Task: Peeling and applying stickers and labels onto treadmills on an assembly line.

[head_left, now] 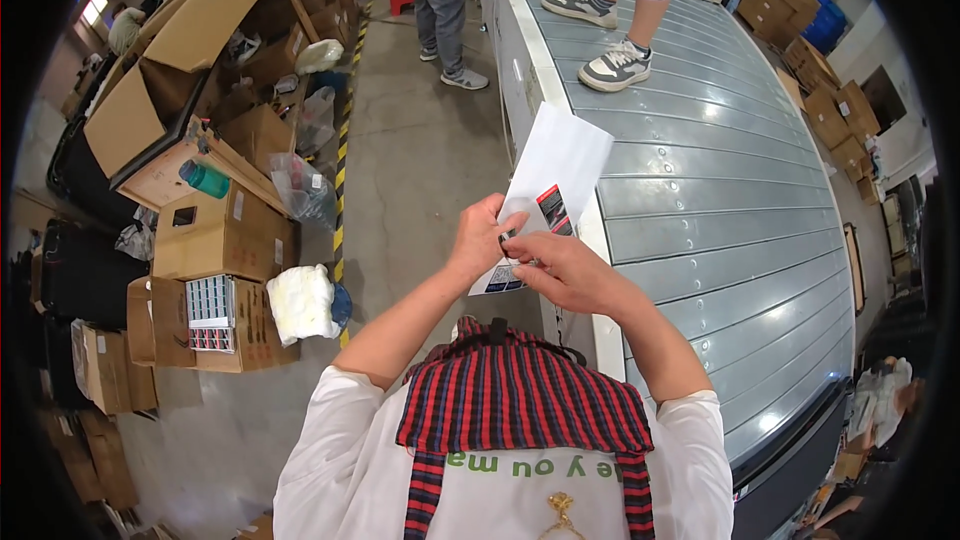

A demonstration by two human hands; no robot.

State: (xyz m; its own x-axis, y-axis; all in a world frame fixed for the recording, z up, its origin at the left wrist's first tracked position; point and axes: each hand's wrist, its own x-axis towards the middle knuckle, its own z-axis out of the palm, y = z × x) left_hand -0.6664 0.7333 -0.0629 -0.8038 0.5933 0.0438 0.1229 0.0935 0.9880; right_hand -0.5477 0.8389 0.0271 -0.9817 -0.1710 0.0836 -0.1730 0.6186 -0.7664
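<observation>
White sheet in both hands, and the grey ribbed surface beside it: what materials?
White sheet: looks like thin paper or a label backing, matte, bending under its own weight; left hand and right hand pinch its lower end, where printed stickers sit. Grey ribbed surface: probably painted sheet metal, semi-gloss, with light glints along regular ridges.

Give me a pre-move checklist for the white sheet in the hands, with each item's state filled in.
1. Left hand grips the white sheet at its left edge: ok.
2. Right hand pinches the sheet's lower part: ok.
3. Sheet uncreased and upright: ok.
4. Sheet clear of the grey ribbed surface: cannot tell.
5. Floor ahead free up to the standing person: ok.
6. Printed side facing up: ok.
</observation>
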